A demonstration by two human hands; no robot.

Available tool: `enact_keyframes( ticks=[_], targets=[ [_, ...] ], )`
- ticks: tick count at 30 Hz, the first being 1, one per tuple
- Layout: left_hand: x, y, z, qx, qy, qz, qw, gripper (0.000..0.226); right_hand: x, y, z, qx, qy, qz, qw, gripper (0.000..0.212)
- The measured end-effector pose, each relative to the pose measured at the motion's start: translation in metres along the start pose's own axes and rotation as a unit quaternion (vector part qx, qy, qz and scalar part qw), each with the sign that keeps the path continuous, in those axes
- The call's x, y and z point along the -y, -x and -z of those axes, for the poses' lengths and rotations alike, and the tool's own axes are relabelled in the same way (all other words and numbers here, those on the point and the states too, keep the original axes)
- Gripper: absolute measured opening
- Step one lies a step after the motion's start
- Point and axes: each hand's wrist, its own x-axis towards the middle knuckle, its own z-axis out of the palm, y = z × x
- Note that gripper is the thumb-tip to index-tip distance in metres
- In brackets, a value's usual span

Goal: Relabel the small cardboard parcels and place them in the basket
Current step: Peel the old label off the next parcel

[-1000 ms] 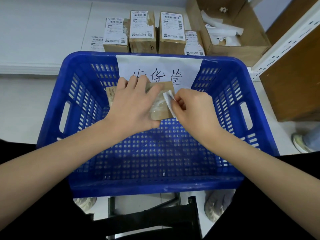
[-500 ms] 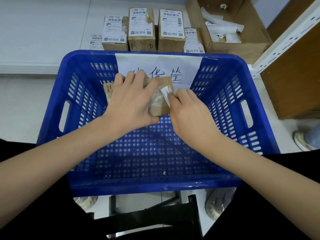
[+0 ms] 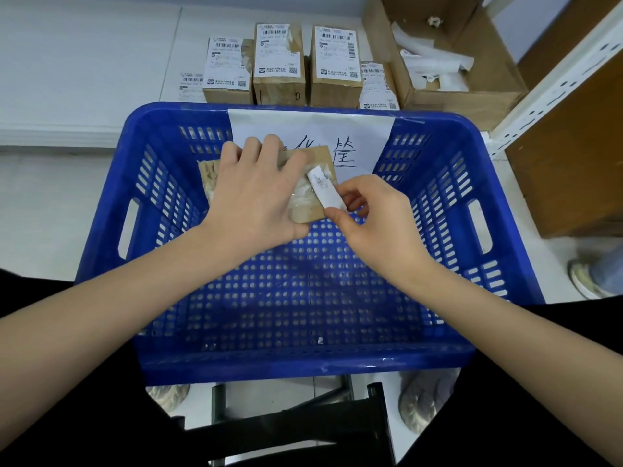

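A person looks down at their two bare hands, working above a blue plastic basket (image 3: 499,210) with slotted walls. The left hand (image 3: 256,197) lies over a small brown cardboard parcel (image 3: 312,210), fingers curled across its top and thumb under its near edge, so its grip is wrapped round the box. The parcel is held in the air over the far half of the basket, not resting on its floor. The right hand (image 3: 381,220) pinches a narrow white label strip (image 3: 326,188) between thumb and fingertip, just off the parcel's right end; the strip's upper end lies against the parcel.

The step appears to be peeling the old label away. To do it well, hold the box firmly and pull the strip low and slowly along the surface, so the paper comes off whole (a fast tug may tear it).

Beyond the basket, a row of labelled parcels (image 3: 333,65) stands on the pale floor, beside an open carton (image 3: 462,102) holding crumpled paper scraps.
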Motion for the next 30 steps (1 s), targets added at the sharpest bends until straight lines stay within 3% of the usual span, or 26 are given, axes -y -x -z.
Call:
enact_keyframes(
  ticks=[4,10,15,21,30],
  targets=[
    [0.002,0.0,0.001,0.009,0.006,0.009,1.0,0.084,-0.001,-0.009,0.01,0.015,-0.113,-0.079,0.99,0.023],
    [0.002,0.0,0.001,0.017,0.006,0.002,1.0,0.084,-0.002,-0.012,0.016,0.057,-0.243,-0.129,0.96,0.005],
    [0.001,0.001,0.0,0.02,0.005,0.001,1.0,0.086,0.0,-0.013,0.018,0.1,-0.308,-0.155,0.933,0.009],
    [0.0,0.002,-0.002,0.032,0.009,-0.013,0.999,0.087,0.001,-0.014,0.018,0.063,-0.304,-0.156,0.938,0.024],
    [-0.002,0.005,-0.011,0.044,-0.003,-0.068,0.997,0.092,-0.002,-0.017,0.02,0.043,-0.247,-0.143,0.958,0.008]
  ],
)
